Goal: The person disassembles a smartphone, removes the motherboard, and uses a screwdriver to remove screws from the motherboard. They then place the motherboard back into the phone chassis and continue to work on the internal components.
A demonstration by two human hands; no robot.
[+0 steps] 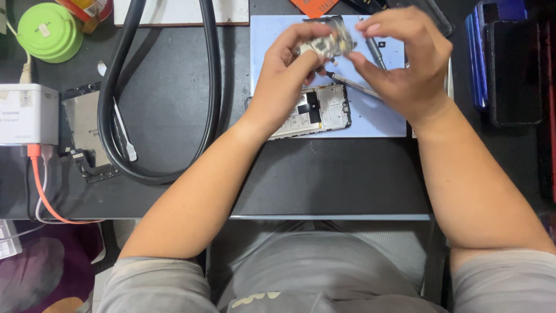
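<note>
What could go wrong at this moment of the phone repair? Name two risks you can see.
The small circuit board is pinched in the fingertips of both hands above the mat, so it could slip and drop onto the opened phone. The right hand also holds a thin tool that might scratch the board.

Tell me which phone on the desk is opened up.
The phone lying on the blue mat below both hands; its insides show, unlike the closed dark phones at right.

Both hands raised over light blue work mat (370,116). Left hand (286,75) pinches small metallic circuit board part (331,43); right hand (405,66) touches it from the right, holding thin metal tweezers (353,86). Below the grip: opened phone body (315,110). Far left: looped black hose (159,93) on dark table (324,174).
</note>
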